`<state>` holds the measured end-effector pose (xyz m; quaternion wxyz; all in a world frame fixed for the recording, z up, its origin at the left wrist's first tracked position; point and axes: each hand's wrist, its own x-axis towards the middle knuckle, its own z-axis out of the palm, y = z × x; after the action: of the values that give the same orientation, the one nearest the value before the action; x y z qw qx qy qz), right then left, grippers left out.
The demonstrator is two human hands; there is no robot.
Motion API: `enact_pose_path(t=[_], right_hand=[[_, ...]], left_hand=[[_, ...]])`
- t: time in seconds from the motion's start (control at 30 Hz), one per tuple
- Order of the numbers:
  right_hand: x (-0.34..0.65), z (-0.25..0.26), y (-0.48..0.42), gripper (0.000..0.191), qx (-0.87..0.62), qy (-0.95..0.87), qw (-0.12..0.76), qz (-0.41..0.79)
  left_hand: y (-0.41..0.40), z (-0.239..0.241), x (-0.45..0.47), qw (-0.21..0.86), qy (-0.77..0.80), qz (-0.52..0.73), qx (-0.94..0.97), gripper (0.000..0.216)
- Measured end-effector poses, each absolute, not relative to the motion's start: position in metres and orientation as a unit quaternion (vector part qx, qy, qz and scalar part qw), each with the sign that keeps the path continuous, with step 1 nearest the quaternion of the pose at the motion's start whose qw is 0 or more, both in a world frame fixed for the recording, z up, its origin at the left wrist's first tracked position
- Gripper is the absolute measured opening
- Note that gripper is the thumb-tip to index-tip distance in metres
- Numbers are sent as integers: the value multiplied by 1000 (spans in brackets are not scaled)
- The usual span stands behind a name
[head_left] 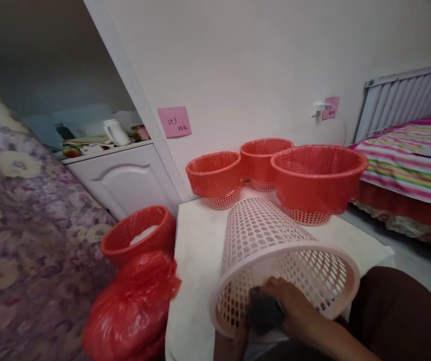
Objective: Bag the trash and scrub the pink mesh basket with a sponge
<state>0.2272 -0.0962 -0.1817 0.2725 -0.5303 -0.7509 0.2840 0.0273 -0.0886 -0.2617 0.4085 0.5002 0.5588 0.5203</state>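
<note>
One pale pink perforated plastic basket [275, 250] lies tipped on its side on the white low table [196, 250], and we take it as our landmark. Its long axis runs from its closed bottom, which points up and away toward the wall, down to its open mouth, which faces us at the near table edge.

Right hand [294, 306]: at the mouth of the basket, reaching in from the right across the lower rim. Fingers curled and pressed together around a dark bundle, probably a cloth or folded bag [264, 313], held just inside the rim. Material of the bundle: we cannot tell.

Left hand [238, 336]: only a sliver shows below the basket's rim, touching or just under it; whether it is spread or closed we cannot tell. Both hands sit at the mouth end; the right is the one actually inside.

Beyond the basket's bottom end stand three red-lined mesh baskets [315, 183], upright, near the wall. Left of the basket, off the table on the floor, are a fourth red basket [140, 235] and, just nearer us, a red plastic bag bundle [132, 311]. Right of it, well apart, a bed with a striped cover [411, 165].
</note>
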Motion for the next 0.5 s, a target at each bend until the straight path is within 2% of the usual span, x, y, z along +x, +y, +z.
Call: enact_pose_path(t=[0.1,0.2,0.33,0.4,0.5], right_hand=[[237,-178,-129,34,-463,-775,277,330],[252,-170,-129,32,-441,-772,299,346],[268,-164,-86,55,-503,-727,394,250],[269,-165,-57,57,-555,-667,457,197],[264,-172,-19,45,-605,-570,517,206]], left_hand=[[-94,-254,32,394,545,546,499,87],[-98,-230,34,391,538,546,510,67],[-100,-197,31,419,548,486,537,46],[-101,-196,33,405,556,487,538,48],[-100,-216,40,367,551,513,546,69]])
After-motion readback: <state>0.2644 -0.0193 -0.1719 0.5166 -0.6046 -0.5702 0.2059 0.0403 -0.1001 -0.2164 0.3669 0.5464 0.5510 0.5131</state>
